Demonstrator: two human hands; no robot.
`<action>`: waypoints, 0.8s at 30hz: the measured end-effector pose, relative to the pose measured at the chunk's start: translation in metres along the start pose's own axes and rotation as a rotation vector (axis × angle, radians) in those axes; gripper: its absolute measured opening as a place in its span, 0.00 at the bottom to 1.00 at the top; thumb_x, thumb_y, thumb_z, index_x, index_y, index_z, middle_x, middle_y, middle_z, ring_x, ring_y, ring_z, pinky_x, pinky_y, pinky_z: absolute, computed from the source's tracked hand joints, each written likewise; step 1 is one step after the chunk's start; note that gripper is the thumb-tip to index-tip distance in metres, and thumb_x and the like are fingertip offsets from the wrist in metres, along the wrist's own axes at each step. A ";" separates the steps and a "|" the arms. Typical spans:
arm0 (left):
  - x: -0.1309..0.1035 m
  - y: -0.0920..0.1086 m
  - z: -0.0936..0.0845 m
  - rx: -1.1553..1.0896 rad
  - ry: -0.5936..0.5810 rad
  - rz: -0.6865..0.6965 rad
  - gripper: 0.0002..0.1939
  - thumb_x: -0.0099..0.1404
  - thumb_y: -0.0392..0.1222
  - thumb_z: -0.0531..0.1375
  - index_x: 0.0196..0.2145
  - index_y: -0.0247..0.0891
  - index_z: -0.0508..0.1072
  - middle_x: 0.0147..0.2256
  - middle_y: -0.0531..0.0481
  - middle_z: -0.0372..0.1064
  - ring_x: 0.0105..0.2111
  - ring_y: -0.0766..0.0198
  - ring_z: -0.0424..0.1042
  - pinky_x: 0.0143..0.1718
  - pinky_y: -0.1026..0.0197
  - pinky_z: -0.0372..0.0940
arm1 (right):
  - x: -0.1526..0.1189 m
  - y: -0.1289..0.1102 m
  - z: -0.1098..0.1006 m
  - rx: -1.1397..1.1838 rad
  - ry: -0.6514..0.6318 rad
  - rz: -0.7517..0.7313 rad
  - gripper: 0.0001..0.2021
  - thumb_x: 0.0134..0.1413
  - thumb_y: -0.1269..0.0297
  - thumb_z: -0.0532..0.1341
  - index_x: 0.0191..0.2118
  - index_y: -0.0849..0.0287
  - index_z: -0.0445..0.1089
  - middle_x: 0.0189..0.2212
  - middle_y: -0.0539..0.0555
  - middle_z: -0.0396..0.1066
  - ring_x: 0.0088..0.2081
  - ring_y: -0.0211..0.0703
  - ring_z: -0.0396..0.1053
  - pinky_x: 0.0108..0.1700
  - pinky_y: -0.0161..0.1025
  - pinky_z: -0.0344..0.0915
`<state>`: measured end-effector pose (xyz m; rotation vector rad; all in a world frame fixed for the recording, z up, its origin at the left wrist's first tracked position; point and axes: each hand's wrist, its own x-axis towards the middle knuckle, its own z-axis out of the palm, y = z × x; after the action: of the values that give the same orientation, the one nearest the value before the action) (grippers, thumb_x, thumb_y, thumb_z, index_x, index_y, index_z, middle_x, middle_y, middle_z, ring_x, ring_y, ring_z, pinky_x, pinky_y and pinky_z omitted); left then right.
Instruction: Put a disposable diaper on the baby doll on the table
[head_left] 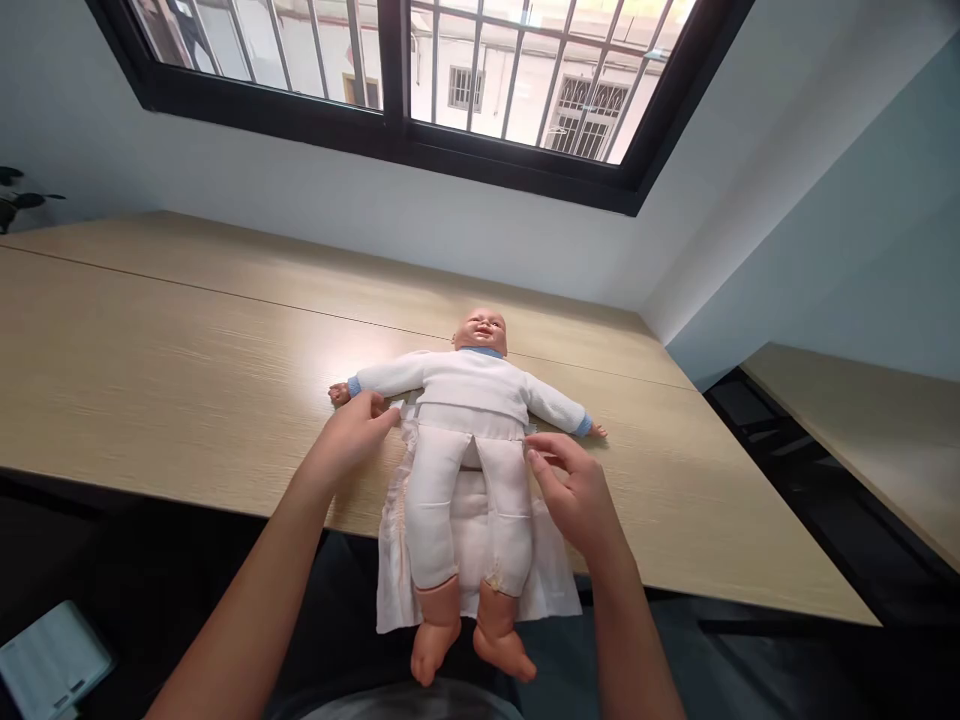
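A baby doll (480,390) in a white top with blue cuffs lies face up on the table, its bare feet hanging over the front edge. Under its hips and legs is a spread white diaper (472,510), its front part hanging past the table edge between and beside the legs. At the doll's waist, my left hand (356,432) pinches the diaper's upper left corner, where a small white tab shows. On the other side, my right hand (574,490) has thumb and forefinger closed at the diaper's upper right edge, beside the doll's hip.
The pale wooden table (187,370) runs along a wall beneath a barred window (390,140). Another wooden surface (862,430) stands at the right, across a dark gap. A light blue object (54,660) sits low at the left, and dark leaves (26,200) show at the far left.
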<state>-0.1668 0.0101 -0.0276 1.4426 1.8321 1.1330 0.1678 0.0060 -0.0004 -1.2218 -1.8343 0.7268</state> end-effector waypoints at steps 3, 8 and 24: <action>-0.032 0.007 -0.006 0.052 -0.053 0.112 0.11 0.69 0.44 0.59 0.45 0.40 0.78 0.45 0.45 0.78 0.43 0.52 0.77 0.45 0.54 0.70 | -0.025 -0.011 -0.013 0.049 0.002 0.033 0.10 0.68 0.61 0.60 0.44 0.56 0.79 0.44 0.57 0.80 0.47 0.51 0.78 0.48 0.45 0.75; -0.098 0.047 -0.008 -0.040 -0.424 0.439 0.12 0.75 0.41 0.57 0.48 0.48 0.80 0.46 0.48 0.79 0.46 0.54 0.78 0.48 0.56 0.72 | -0.071 -0.045 -0.013 0.180 -0.161 -0.155 0.08 0.68 0.70 0.60 0.42 0.54 0.78 0.43 0.54 0.80 0.46 0.45 0.79 0.49 0.40 0.75; -0.160 0.033 0.021 0.981 -0.396 0.526 0.22 0.56 0.24 0.57 0.44 0.41 0.77 0.48 0.38 0.77 0.52 0.42 0.74 0.59 0.33 0.61 | -0.076 -0.038 -0.011 -0.547 -0.528 -0.316 0.11 0.61 0.80 0.59 0.39 0.55 0.73 0.43 0.54 0.77 0.58 0.51 0.71 0.72 0.66 0.52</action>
<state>-0.0881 -0.1351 -0.0227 2.5682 1.8091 0.0057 0.1757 -0.0779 0.0128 -1.0779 -2.7179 0.3946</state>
